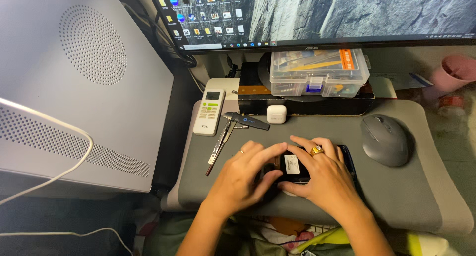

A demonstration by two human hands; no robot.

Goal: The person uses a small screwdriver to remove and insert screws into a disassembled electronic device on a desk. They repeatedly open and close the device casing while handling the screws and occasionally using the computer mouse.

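Both hands on small black device (292, 168) lying near-centre on grey mat (396, 196): left hand (245, 179) fingers curled over its left end, right hand (322, 174) clasping right side. Mouse (384, 139) right, remote (209, 112) far left.

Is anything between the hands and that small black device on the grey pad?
Nothing visible. The left hand and right hand already rest on the black device. The tweezers lie to the left, clear of it.

my grey desk mat (416, 196) carries a grey mouse (384, 139), a white remote (209, 112), a small white case (276, 114), tweezers (220, 144) and a black device (292, 168) under my hands.
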